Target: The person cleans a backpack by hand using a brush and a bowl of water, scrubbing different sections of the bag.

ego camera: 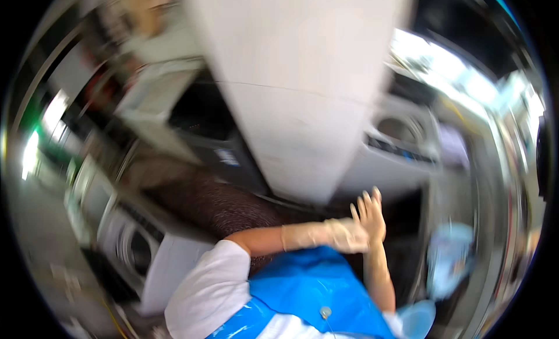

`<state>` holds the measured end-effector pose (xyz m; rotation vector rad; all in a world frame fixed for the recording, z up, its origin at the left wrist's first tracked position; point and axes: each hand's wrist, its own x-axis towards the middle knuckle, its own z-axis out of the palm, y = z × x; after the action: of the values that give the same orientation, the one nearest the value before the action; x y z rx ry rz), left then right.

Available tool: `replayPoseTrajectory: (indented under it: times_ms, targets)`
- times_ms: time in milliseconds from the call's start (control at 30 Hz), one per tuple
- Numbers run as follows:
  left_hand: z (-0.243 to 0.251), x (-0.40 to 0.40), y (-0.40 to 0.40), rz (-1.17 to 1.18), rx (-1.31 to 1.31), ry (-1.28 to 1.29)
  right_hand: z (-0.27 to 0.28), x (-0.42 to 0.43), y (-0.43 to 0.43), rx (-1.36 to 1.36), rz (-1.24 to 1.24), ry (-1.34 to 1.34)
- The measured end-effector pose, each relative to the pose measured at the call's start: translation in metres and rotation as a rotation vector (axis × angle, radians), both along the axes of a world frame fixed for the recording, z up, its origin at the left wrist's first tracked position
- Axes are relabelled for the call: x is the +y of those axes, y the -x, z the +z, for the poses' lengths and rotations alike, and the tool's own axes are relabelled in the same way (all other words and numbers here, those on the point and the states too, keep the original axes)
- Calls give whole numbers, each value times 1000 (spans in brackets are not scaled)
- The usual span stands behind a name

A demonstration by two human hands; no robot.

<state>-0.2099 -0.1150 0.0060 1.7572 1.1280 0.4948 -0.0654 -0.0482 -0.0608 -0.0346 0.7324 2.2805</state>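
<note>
Both my arms are raised in front of a blue waterproof apron (pixel 305 278). My left hand (pixel 349 235), in a thin cream glove, reaches across my body and closes around my right wrist. My right hand (pixel 371 214) points upward with its fingers extended and a little apart, with nothing in it. A similar pale glove seems to cover it and part of the forearm, though blur hides the edge. The left fingertips are partly hidden around the wrist.
A broad white pillar (pixel 301 98) stands straight ahead. Front-loading washing machines stand at left (pixel 135 247) and right (pixel 397 129). A dark grey appliance (pixel 218 155) is beside the pillar. A light-blue plastic container or bag (pixel 452 256) lies at right. Much is blurred.
</note>
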Motion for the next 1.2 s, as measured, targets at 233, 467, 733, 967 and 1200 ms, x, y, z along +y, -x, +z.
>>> replayPoseTrajectory:
  times_ms: [233,467,733,967,1200]
  targets:
    - [1,85,-80,262,-597,116,-8,28,-107,-1218,-145,-529]
    - [11,125,-231,333,-1482,691,-28,9,-182,-1264,75,-992]
    - [1,164,-345,-75,-1332,671,-13,24,-287,-1796,-252,-1660]
    - [24,197,-427,-727,-559,-14,6,33,-325,-1944,-55,-1271]
    - [14,247,-481,-722,-701,-121,19,60,-381,-1526,-487,-656]
